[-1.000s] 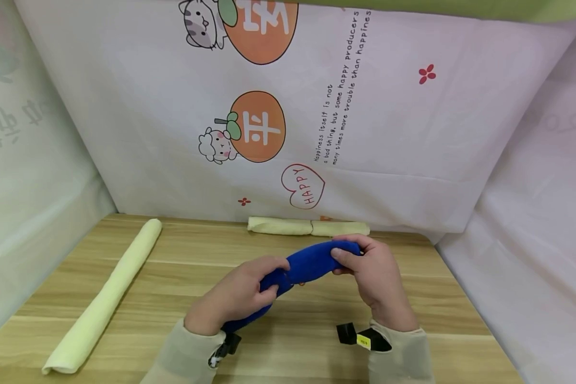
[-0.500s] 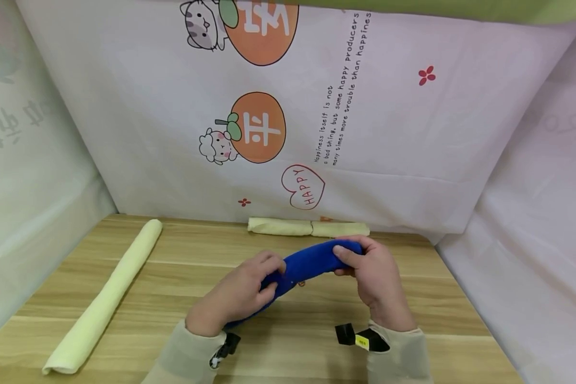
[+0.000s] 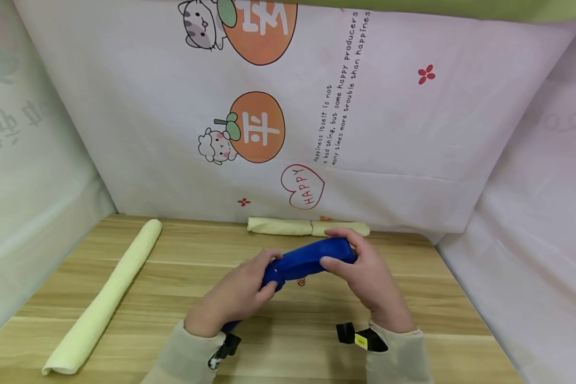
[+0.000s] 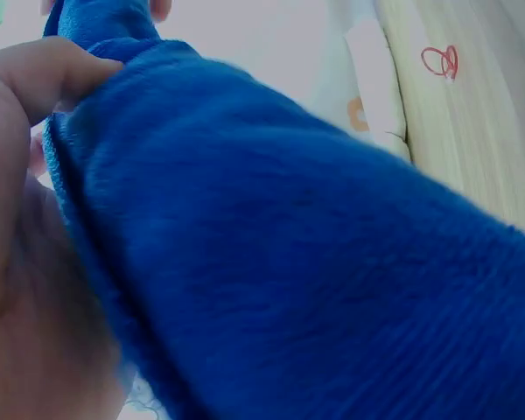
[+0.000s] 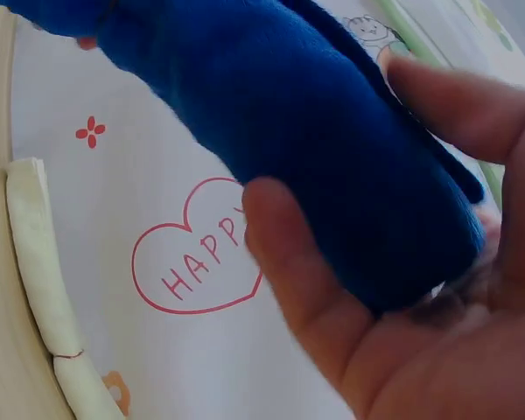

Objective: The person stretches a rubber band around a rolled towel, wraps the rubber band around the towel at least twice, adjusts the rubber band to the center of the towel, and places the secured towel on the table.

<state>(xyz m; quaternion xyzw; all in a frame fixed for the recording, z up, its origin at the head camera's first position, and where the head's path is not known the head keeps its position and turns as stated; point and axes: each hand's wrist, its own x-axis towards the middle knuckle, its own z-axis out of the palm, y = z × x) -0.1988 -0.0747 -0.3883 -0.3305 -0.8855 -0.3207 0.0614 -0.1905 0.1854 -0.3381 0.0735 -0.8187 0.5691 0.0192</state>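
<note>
A blue plush towel [image 3: 312, 258], rolled up, is held over the table in both hands and slants up to the right. My left hand [image 3: 237, 290] grips it near the middle, thumb and fingers on either side. In the left wrist view the towel [image 4: 271, 219] narrows where those fingers press, and its lower part widens toward the camera. My right hand [image 3: 372, 277] holds the upper right end between thumb and fingers. That end of the towel [image 5: 332, 149] looks rounded in the right wrist view, with a loose edge along one side.
Small reddish loops [image 3: 301, 281] lie on the wooden table [image 3: 288, 346] behind the towel. A pale yellow roll [image 3: 278, 225] with a thin band round its middle lies along the back wall [image 3: 389, 133]. One long yellow roll [image 3: 108, 296] lies at the left.
The right hand has shifted slightly left and its fingers have spread round the towel's end. The towel has turned and bunched up, looking thicker. My left hand stays nearly in place.
</note>
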